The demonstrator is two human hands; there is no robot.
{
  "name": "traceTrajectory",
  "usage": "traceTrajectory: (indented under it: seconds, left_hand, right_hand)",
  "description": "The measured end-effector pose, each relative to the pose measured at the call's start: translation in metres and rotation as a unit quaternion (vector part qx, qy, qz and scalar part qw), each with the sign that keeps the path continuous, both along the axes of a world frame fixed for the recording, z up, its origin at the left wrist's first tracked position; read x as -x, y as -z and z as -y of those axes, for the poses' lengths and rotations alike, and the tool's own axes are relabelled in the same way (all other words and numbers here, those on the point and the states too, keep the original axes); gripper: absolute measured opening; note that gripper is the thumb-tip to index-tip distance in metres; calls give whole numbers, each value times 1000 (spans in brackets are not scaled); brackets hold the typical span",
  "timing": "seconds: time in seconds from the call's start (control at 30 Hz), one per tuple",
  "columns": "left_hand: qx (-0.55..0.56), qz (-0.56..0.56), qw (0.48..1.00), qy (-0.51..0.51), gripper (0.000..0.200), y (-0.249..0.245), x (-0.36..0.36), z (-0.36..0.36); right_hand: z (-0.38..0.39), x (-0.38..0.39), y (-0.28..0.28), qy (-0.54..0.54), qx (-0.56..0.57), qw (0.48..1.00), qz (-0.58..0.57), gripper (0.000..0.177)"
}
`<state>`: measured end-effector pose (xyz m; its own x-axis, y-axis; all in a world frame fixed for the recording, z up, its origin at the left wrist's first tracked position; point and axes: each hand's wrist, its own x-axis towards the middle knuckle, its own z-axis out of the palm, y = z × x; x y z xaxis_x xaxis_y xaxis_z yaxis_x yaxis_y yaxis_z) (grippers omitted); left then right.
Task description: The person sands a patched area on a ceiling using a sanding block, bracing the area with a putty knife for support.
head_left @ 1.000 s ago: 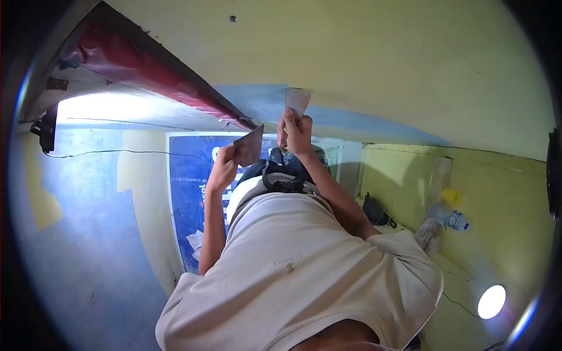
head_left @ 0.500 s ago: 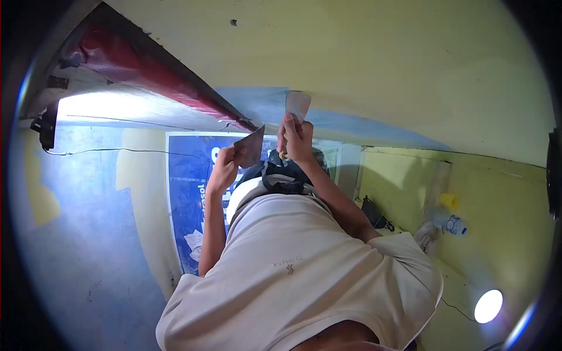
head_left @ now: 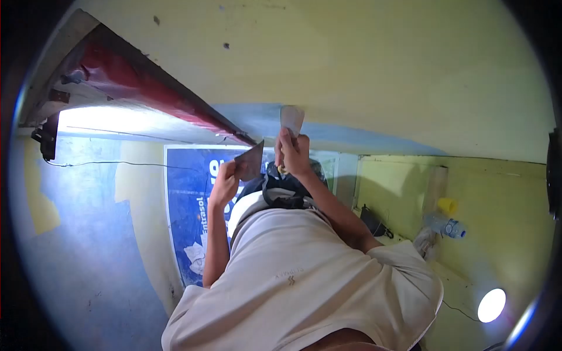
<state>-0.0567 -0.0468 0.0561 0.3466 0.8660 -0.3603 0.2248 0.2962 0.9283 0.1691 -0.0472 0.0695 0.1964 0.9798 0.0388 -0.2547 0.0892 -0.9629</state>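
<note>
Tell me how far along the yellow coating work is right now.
Done: most of the surface ahead already looks yellow. In hand: the right hand holds a pale scraper at the edge of a blue strip; the left hand holds a dark blade. Left: that strip, and the largely blue wall.

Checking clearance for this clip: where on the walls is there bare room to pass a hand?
Free: yellow wall above the light scraper and right hand; blue wall left of the blue poster. Crowded: dark trowel in the left hand by the red beam.
</note>
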Motion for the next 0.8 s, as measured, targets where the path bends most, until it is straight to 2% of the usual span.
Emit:
traceTrajectory:
  seconds: [0.03, 0.13, 0.27, 0.3, 0.4, 0.53, 0.57, 0.67, 0.7, 0.8]
  left_hand:
    - [-10, 10, 1000, 0, 24, 0, -1, 1]
    - [-22, -18, 1000, -8, 24, -15, -7, 5]
    - [-12, -13, 1000, 22, 25, -1, 1, 3]
    - [-19, 12, 1000, 15, 26, -12, -4, 4]
    - [-36, -16, 999, 33, 27, -16, -2, 3]
    - [-23, -5, 1000, 4, 28, -7, -4, 6]
    - [-28, 3, 999, 26, 28, 6, 1, 4]
    - [-32, 0, 999, 17, 27, -25, -9, 6]
    - [-27, -15, 999, -23, 26, -30, -14, 10]
    - [-39, -13, 999, -1, 26, -17, -11, 10]
  right_hand:
    - [0, 2, -7, 3, 25, 999, -35, 53]
    - [-3, -3, 0, -2, 16, 999, 33, 52]
    - [-1, -2, 3, -3, -1, 1000, 13, 53]
    - [-2, -2, -1, 5, 12, 1000, 26, 54]
    - [1, -2, 2, -7, 29, 1000, -3, 55]
    - [-4, -3, 4, -7, 0, 1000, 17, 53]
    - [-3, -3, 10, 7, 6, 999, 39, 54]
    - [1, 3, 4, -6, 26, 1000, -16, 54]
    - [-2, 3, 4, -8, 15, 1000, -6, 53]
    - [-4, 0, 2, -14, 2, 1000, 7, 52]
